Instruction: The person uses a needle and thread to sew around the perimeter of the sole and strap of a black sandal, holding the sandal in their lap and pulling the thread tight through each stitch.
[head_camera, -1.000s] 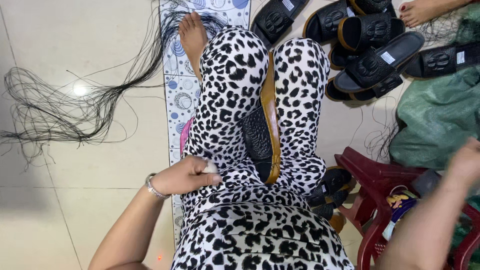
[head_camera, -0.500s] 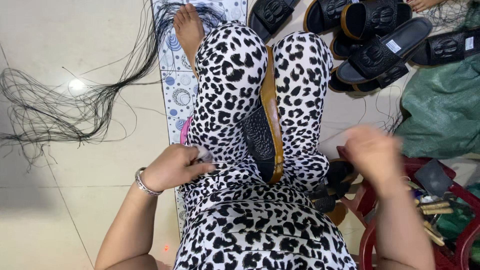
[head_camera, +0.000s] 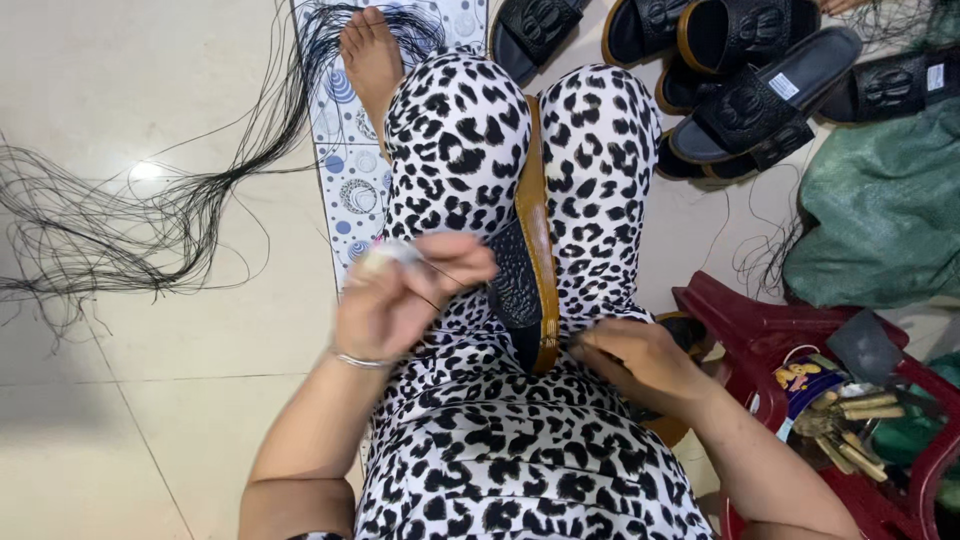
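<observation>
Standing on edge between the knees at the frame's centre, the sandal (head_camera: 528, 290) shows a black embossed upper and tan sole rim. The left hand (head_camera: 405, 300) pinches a thin black thread (head_camera: 448, 275), fingers closed. The right hand (head_camera: 640, 362) curls loosely beside the sandal's lower end; what it holds is unclear.

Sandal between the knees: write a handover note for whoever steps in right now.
Left hand: raised over the left thigh, fingers pinched on a thin black thread, blurred.
Right hand: low at the near end of the sandal, touching it; whether it grips anything cannot be told.
Sandal: black with a tan edge, clamped on edge between the knees.
Loose black thread bundle lies on the floor at the left; finished black sandals are piled at the upper right; red stool with tools at the right.
Done and left: stitching progress cannot be told from this view.
</observation>
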